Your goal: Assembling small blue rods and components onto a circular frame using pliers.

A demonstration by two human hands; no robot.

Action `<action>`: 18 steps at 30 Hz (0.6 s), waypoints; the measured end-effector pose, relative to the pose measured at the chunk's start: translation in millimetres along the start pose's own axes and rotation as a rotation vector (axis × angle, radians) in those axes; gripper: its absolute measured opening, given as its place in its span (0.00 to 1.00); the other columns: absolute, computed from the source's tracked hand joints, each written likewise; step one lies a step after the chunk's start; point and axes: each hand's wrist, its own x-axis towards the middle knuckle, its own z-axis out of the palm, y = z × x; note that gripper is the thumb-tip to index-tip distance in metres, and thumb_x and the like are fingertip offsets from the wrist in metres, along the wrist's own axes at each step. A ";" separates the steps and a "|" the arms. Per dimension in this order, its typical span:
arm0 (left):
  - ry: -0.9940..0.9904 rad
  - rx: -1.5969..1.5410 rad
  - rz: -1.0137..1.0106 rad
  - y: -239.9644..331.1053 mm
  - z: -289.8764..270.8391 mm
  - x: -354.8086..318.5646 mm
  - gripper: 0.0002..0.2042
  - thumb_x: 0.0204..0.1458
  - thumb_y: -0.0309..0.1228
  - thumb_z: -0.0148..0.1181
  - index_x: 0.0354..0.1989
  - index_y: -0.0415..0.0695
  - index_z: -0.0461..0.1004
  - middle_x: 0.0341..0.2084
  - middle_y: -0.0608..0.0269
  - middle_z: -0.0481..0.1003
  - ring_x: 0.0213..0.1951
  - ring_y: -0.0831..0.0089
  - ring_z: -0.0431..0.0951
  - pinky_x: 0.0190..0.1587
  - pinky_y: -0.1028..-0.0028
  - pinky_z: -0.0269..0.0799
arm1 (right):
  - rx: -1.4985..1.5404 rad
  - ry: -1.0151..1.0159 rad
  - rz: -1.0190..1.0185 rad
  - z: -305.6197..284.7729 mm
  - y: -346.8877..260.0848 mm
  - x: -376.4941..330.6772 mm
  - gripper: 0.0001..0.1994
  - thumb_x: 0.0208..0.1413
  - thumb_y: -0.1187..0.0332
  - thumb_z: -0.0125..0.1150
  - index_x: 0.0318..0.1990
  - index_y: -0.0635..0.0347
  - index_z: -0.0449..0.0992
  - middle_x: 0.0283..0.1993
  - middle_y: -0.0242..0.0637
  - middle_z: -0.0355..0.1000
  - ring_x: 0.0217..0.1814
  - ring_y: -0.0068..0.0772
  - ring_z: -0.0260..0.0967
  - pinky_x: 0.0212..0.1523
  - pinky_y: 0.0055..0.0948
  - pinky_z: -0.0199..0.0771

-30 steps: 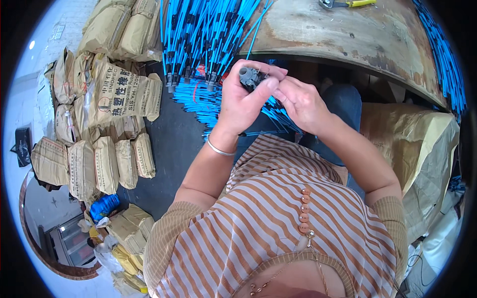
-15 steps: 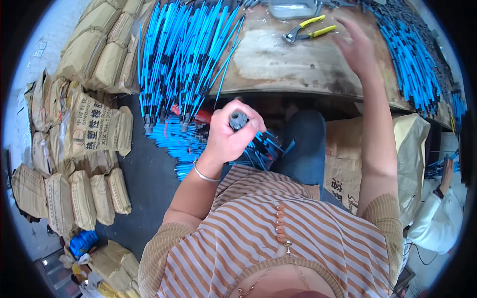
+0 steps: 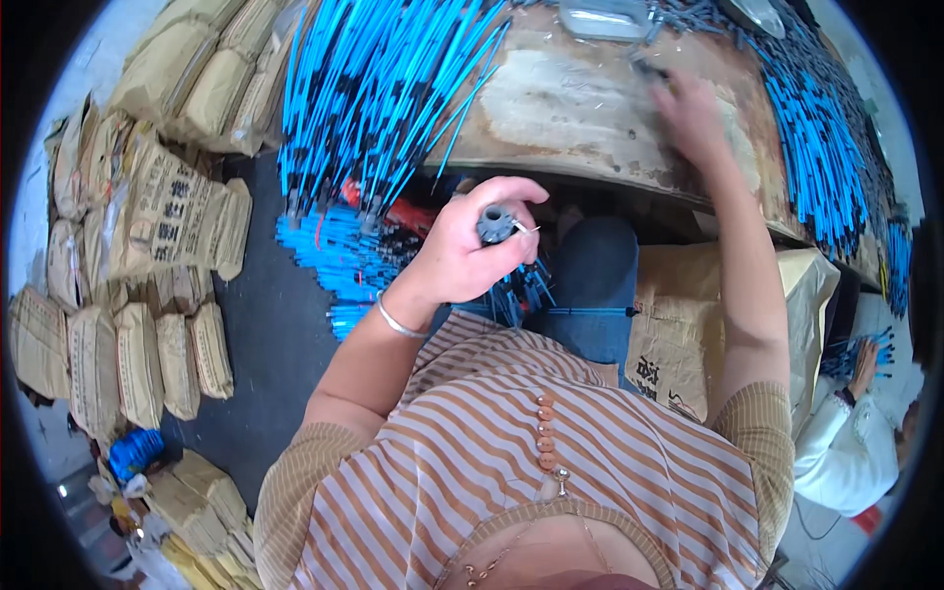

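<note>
Your left hand (image 3: 462, 251) is gripping a grey plug (image 3: 497, 223); your right hand (image 3: 688, 113), blurred at 1 o'clock on the counter (image 3: 580, 108), grip state indiscernible.

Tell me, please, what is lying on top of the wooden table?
On the wooden table lie bundles of blue rods at the left and more blue rods at the right. The right hand rests there, blurred; whatever is under it is hidden.
</note>
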 end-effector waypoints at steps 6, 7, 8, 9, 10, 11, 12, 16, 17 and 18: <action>-0.002 0.144 -0.005 -1.3 -2.4 -4.7 0.16 0.38 0.16 0.60 0.39 0.38 0.71 0.22 0.60 0.75 0.23 0.74 0.73 0.30 0.78 0.69 | 1.730 -0.153 0.135 -40.8 -28.7 -71.0 0.33 0.56 0.42 0.49 0.62 0.53 0.55 0.45 0.43 0.65 0.44 0.37 0.68 0.41 0.39 0.75; -0.004 0.147 -0.007 -2.7 -3.3 -3.1 0.16 0.36 0.16 0.62 0.38 0.38 0.71 0.22 0.60 0.75 0.23 0.74 0.73 0.30 0.78 0.69 | 1.832 -0.260 0.158 -26.2 -43.1 -93.2 0.31 0.57 0.48 0.51 0.63 0.53 0.54 0.44 0.42 0.65 0.40 0.35 0.68 0.35 0.36 0.75; -0.005 0.150 -0.009 -4.0 -4.4 -1.5 0.17 0.34 0.16 0.64 0.37 0.38 0.71 0.22 0.60 0.75 0.23 0.74 0.73 0.31 0.78 0.69 | 1.930 -0.371 0.181 -16.0 -57.8 -113.4 0.30 0.58 0.54 0.53 0.64 0.54 0.52 0.42 0.42 0.64 0.37 0.33 0.67 0.29 0.33 0.76; 0.005 0.149 -0.014 -5.8 -6.2 -3.5 0.18 0.33 0.16 0.66 0.36 0.38 0.72 0.22 0.60 0.75 0.23 0.74 0.73 0.31 0.78 0.69 | 1.733 -0.418 0.351 -28.8 -84.2 -125.2 0.30 0.54 0.73 0.52 0.65 0.54 0.51 0.40 0.40 0.64 0.31 0.30 0.65 0.21 0.27 0.72; 0.006 0.148 -0.020 -6.2 -5.2 -3.6 0.18 0.33 0.16 0.66 0.36 0.38 0.72 0.22 0.60 0.75 0.23 0.74 0.73 0.31 0.78 0.69 | 1.695 -0.472 0.369 -35.2 -100.8 -133.5 0.32 0.50 0.78 0.50 0.64 0.55 0.51 0.41 0.40 0.64 0.30 0.29 0.65 0.23 0.26 0.72; -0.001 0.139 -0.021 -6.2 -4.9 -2.8 0.18 0.31 0.16 0.67 0.35 0.39 0.72 0.21 0.60 0.75 0.23 0.75 0.73 0.31 0.78 0.69 | 1.655 -0.528 0.385 -37.8 -109.1 -138.0 0.34 0.46 0.83 0.48 0.64 0.56 0.51 0.42 0.40 0.63 0.29 0.29 0.65 0.25 0.24 0.73; -0.007 0.129 -0.022 -5.8 -5.2 -2.0 0.19 0.29 0.16 0.68 0.35 0.39 0.72 0.21 0.60 0.75 0.23 0.75 0.73 0.31 0.78 0.69 | 1.655 -0.533 0.388 -36.1 -108.7 -139.6 0.34 0.46 0.83 0.48 0.64 0.56 0.51 0.42 0.40 0.63 0.29 0.29 0.65 0.25 0.24 0.73; -0.024 0.104 -0.017 -2.7 -5.1 -2.6 0.20 0.26 0.17 0.71 0.33 0.39 0.73 0.21 0.61 0.75 0.23 0.76 0.72 0.31 0.79 0.68 | 0.799 -0.094 -0.205 -28.3 -106.5 -131.4 0.32 0.39 0.85 0.52 0.58 0.55 0.61 0.46 0.40 0.62 0.39 0.36 0.64 0.42 0.35 0.72; -0.035 0.101 -0.016 -2.0 -5.2 -2.4 0.20 0.25 0.17 0.71 0.32 0.39 0.73 0.21 0.61 0.76 0.22 0.76 0.72 0.30 0.79 0.68 | 0.601 0.052 -0.341 -26.8 -106.1 -126.0 0.31 0.39 0.84 0.53 0.56 0.55 0.63 0.47 0.40 0.62 0.41 0.37 0.63 0.46 0.37 0.69; -0.046 0.097 -0.014 -1.3 -5.2 -2.2 0.20 0.25 0.18 0.71 0.32 0.39 0.73 0.21 0.62 0.76 0.22 0.77 0.72 0.30 0.79 0.68 | 0.398 0.195 -0.472 -25.5 -105.9 -121.0 0.30 0.38 0.84 0.55 0.54 0.54 0.66 0.48 0.40 0.61 0.44 0.38 0.63 0.50 0.40 0.67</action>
